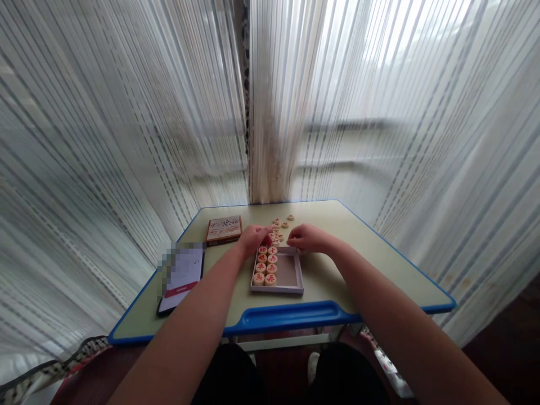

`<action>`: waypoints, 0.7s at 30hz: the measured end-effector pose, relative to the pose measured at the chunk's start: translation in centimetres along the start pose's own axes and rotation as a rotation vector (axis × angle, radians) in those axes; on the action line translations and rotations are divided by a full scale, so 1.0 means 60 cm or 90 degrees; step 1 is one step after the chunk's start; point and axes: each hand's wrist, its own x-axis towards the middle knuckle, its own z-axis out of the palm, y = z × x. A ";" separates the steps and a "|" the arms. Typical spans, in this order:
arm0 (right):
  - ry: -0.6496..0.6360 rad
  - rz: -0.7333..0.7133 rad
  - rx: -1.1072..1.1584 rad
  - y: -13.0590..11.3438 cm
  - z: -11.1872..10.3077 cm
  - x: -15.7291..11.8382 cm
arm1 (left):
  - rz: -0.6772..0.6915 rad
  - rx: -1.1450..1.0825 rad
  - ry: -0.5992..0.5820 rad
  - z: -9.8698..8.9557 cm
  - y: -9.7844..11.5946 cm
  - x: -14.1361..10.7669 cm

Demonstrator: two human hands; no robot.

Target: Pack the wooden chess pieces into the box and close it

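Observation:
A shallow white box (299,271) lies on the table with two columns of round wooden Chinese chess pieces (271,269), marked in red, along its left side. The box's right part shows its bare brown bottom. My left hand (255,238) is at the far left corner of the box, fingers curled together over the upper pieces; whatever they hold is hidden. Just beyond the far right corner is my right hand (309,237), its fingers bent and drawn together, their contents too small to make out. Several loose chess pieces (280,237) are scattered between and beyond the hands.
A printed box lid (224,228) lies at the back left. Nearer, a tablet or phone (182,278) with a lit screen rests on the left side, partly pixelated. The pale table (354,264) has a blue raised rim. Striped curtains (169,101) hang close behind it.

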 end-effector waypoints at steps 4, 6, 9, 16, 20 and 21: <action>0.139 0.046 0.006 0.016 -0.008 0.009 | -0.006 -0.006 -0.011 0.000 0.007 -0.005; 0.229 0.073 -0.068 0.029 -0.015 0.012 | 0.001 -0.019 -0.010 -0.001 0.011 -0.007; 0.293 0.153 -0.137 0.052 -0.022 0.016 | 0.010 -0.023 -0.009 -0.001 0.011 -0.007; 0.242 0.267 -0.166 0.083 -0.011 0.027 | -0.015 0.028 -0.049 0.001 0.011 -0.008; 0.232 0.211 -0.153 0.075 -0.002 0.034 | -0.012 0.036 -0.040 0.002 0.007 -0.003; 0.246 0.197 -0.161 0.071 0.002 0.035 | -0.002 0.046 -0.024 0.001 0.005 0.000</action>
